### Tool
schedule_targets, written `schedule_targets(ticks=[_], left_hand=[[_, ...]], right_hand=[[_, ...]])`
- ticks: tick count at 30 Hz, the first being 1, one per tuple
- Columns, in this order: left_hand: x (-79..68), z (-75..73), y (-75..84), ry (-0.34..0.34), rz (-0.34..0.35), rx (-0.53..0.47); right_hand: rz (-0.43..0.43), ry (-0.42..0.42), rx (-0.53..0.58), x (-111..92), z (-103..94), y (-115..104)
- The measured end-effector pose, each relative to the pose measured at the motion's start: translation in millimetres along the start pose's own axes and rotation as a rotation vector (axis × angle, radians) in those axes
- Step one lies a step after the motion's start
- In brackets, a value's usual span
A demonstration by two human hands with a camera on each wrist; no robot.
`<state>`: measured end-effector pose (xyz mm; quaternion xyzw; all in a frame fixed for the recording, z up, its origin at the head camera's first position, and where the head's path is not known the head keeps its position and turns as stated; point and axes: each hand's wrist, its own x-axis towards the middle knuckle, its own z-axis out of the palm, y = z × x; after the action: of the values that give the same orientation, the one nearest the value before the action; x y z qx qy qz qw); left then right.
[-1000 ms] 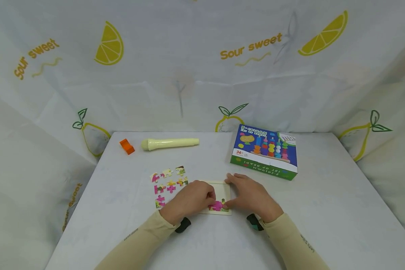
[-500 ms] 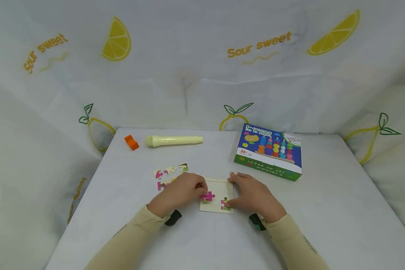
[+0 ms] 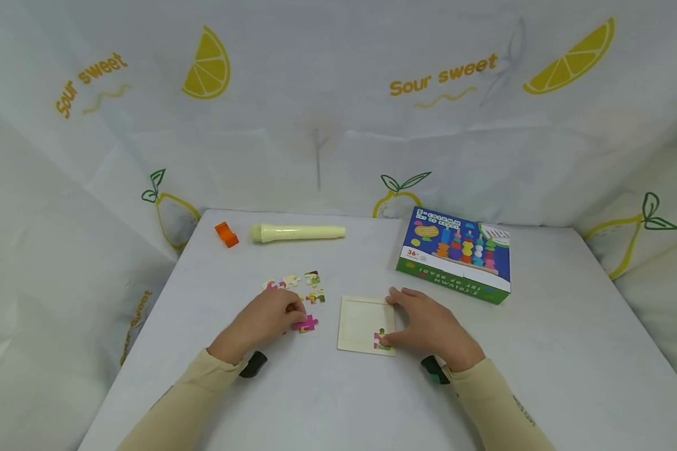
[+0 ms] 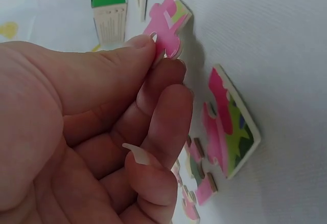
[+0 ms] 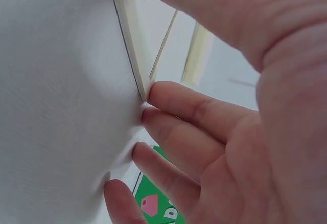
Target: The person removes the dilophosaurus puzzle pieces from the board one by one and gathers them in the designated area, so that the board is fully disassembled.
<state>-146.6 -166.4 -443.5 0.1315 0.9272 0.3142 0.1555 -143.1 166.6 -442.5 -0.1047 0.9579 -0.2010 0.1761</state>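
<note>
In the head view my left hand (image 3: 267, 318) pinches a pink jigsaw piece (image 3: 306, 324) between thumb and fingers, left of the wooden puzzle tray. The left wrist view shows this piece (image 4: 166, 27) raised off the table, with a corner piece (image 4: 230, 127) lying below it. My right hand (image 3: 431, 326) rests at the right side of the square puzzle tray (image 3: 344, 338). Its thumb lies on a pink and green piece (image 3: 380, 339) in the tray's near right corner. One right fingertip (image 5: 161, 91) touches the tray's corner in the right wrist view.
Several loose jigsaw pieces (image 3: 314, 296) lie left of the tray, partly behind my left hand. Farther back are an orange block (image 3: 226, 235) and a pale yellow toy microphone (image 3: 301, 233). A bead-set box (image 3: 457, 254) stands beyond my right hand.
My left hand has lifted the pink piece out of the tray and carried it left towards the loose pieces. My right hand stays at the tray. The head view has shifted slightly.
</note>
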Motion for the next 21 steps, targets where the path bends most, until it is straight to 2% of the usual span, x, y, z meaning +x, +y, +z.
schedule_targets(ticks=[7,12,15,18,21], left_hand=[[-1.6,-2.5,-2.8,0.028,-0.005,0.015],[2.7,-7.6,3.7,0.055,-0.003,0.048],[8.8,-7.1,15.4,0.062,0.018,0.067],[18.2,0.0,32.7,0.049,0.068,0.090],[29.6,14.1,53.2,-0.007,0.133,0.104]], right_hand=[[-0.001,-0.003,0.003,-0.4,-0.2,1.5],[0.008,-0.019,0.010,0.3,-3.3,2.3],[0.008,-0.025,0.027,-0.1,-3.6,3.2],[0.005,-0.029,0.038,-0.7,-2.8,4.3],[0.008,-0.030,0.040,-0.8,-1.9,4.2]])
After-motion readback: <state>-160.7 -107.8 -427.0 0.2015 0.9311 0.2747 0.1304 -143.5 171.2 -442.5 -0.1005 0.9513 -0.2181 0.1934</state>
